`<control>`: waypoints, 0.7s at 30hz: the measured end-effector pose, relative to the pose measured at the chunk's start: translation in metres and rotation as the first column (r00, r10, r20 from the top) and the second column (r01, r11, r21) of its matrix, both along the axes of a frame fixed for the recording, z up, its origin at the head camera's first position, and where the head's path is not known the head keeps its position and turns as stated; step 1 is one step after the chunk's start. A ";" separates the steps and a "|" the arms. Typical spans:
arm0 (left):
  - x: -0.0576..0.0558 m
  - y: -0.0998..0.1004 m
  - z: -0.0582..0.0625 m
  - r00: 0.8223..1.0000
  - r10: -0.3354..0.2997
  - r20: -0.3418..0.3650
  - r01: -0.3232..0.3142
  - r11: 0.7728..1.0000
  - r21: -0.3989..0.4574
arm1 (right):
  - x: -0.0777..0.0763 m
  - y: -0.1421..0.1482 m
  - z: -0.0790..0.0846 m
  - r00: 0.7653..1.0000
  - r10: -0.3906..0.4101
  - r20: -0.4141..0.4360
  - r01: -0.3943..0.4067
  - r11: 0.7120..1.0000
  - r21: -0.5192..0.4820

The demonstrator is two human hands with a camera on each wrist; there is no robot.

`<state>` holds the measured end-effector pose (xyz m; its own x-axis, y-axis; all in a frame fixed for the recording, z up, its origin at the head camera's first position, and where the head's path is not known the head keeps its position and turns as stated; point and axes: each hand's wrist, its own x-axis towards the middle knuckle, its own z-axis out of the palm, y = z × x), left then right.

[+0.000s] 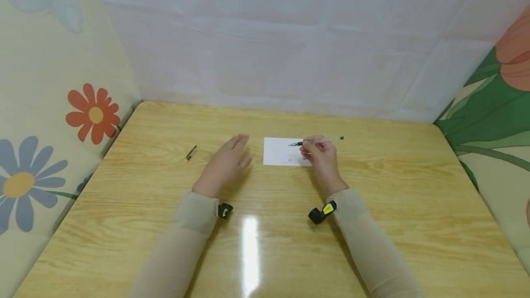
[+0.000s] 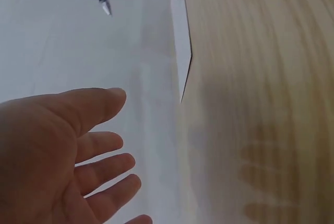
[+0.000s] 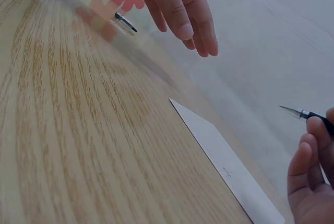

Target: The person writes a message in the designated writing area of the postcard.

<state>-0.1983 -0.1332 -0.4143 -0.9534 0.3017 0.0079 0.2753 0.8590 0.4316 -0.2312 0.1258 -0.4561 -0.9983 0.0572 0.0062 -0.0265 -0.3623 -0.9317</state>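
Right grip [image 1: 322,155]: thumb and fingers pinch the pen [image 1: 329,140] toward its writing end, nib [image 3: 289,110] uncapped and pointing to the person's left. Left grip [image 1: 225,164]: holds nothing, fingers extended, raised over the worktop [image 1: 103,220] just left of the paper and apart from it.

Paper [image 1: 276,151] lies flat on the worktop, right end hidden behind the right grip. Nib is above the sheet, not touching; the right wrist view shows a plain gap. Small patch of faint marks [image 3: 226,172] near the sheet's near edge, too small to read. Loose pen cap [image 1: 191,152] lies left of the left grip.

On method, my judgement: pen runs close to level, so raise its back end and tip the nib down before contact. Pinch near the nib suits fine control. Nothing pins the sheet; it would likely skid under a stroke. Left fingers pressed flat on its left margin, clear of the marks, should steady it. Light pressure, short strokes. Smearing possible if ink is wet; cannot tell.
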 end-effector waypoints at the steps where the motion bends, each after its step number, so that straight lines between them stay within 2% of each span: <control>1: -0.001 0.003 -0.002 1.000 -0.008 0.008 0.008 1.000 0.003 | 0.000 0.000 0.000 1.000 0.001 0.000 -0.001 1.000 -0.001; 11: -0.020 0.017 -0.019 0.988 -0.132 0.077 0.131 0.991 0.019 | -0.003 -0.001 -0.002 1.000 -0.006 -0.012 0.006 1.000 -0.005; 17: -0.028 0.012 -0.023 0.979 -0.157 0.131 0.143 0.983 0.114 | -0.004 -0.001 -0.002 1.000 -0.017 -0.011 0.017 1.000 -0.003; 21: -0.032 0.009 -0.024 0.974 -0.170 0.149 0.151 0.980 0.132 | -0.004 0.000 -0.002 1.000 -0.021 -0.008 0.021 1.000 -0.010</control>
<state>-0.2303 -0.1245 -0.4381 -0.8847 0.4565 -0.0946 0.3250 0.7492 0.5771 -0.2355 0.1255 -0.4578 -0.9968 0.0783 0.0136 -0.0418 -0.3711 -0.9277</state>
